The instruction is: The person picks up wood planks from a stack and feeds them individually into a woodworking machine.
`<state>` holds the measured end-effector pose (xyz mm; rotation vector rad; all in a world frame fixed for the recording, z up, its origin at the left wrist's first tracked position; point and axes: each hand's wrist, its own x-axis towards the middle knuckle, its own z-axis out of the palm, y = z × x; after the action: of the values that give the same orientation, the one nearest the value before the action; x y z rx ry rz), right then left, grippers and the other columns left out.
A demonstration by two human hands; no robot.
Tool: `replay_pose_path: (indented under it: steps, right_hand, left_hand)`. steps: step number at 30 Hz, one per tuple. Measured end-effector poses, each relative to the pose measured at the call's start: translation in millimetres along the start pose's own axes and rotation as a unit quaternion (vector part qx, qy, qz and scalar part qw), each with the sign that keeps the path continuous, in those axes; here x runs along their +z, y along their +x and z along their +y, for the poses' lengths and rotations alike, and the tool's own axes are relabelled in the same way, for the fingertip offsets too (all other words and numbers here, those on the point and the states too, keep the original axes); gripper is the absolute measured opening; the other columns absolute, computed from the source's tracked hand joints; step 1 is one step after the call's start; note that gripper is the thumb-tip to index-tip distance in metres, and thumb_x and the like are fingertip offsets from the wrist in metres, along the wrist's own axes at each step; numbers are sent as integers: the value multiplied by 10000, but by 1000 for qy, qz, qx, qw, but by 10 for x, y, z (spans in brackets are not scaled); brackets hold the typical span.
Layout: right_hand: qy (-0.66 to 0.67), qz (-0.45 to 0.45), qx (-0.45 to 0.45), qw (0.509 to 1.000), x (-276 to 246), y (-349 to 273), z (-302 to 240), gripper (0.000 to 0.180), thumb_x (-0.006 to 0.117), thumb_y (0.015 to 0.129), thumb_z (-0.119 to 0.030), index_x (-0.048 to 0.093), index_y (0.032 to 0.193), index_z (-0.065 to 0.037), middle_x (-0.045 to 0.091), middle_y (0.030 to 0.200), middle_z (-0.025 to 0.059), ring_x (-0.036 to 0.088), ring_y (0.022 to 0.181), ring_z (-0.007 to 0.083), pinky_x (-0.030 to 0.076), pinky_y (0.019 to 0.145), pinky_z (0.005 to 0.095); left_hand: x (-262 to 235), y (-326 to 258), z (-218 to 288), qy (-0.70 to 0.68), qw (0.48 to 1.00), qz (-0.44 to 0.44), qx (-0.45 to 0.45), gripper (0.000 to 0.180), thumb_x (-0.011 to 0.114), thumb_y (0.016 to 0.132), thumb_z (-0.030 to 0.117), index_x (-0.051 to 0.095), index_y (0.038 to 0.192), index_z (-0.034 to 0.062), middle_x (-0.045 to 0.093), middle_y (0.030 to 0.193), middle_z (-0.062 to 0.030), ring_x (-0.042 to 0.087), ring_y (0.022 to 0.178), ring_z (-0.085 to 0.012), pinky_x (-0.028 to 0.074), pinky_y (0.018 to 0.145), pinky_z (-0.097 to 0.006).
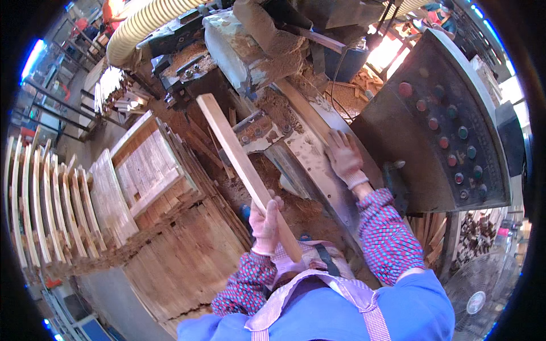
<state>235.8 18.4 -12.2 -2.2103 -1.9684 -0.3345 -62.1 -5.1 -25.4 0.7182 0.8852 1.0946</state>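
My left hand (266,224), in a pale glove, is wrapped round a long squared wooden strip (227,142). The strip slants up and away to the left, its near end by my apron. On the right, my gloved right hand (345,156) lies flat with its fingers stretched forward. It rests at the near end of a second wooden strip (305,111), which lies along the metal bed (310,165) of a woodworking machine. The far end of that strip runs in under the dusty machine head (273,54).
A control panel (449,131) with red and green buttons stands at the right. Stacked boards (187,256) and a row of wooden strips (51,199) are at the left. A ribbed hose (133,34) curves overhead; a fan (478,298) stands lower right. Sawdust covers the machine.
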Motion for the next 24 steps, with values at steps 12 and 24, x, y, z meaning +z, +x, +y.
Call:
replay_pose_path:
  steps: [12, 24]
  right_hand:
    - [295, -65, 39, 953, -1068, -1554, -882, 600, 717, 831, -99, 503, 1376, 29, 548, 1349, 260, 544, 1258, 372, 446, 1057, 417]
    - [72, -109, 47, 990, -200, -671, -355, 480, 466, 994, -115, 410, 1457, -3, 379, 1524, 204, 327, 1424, 380, 226, 1198, 447]
  left_hand:
    - [-6, 14, 0, 345, 889, -208, 218, 669, 639, 925, 166, 329, 1496, 10, 433, 1485, -205, 386, 1402, -307, 303, 1152, -380]
    - [-4509, 2057, 2101, 823, 381, 392, -158, 951, 606, 830, 503, 199, 1536, 14, 200, 1604, -206, 165, 1492, -357, 145, 1210, -480]
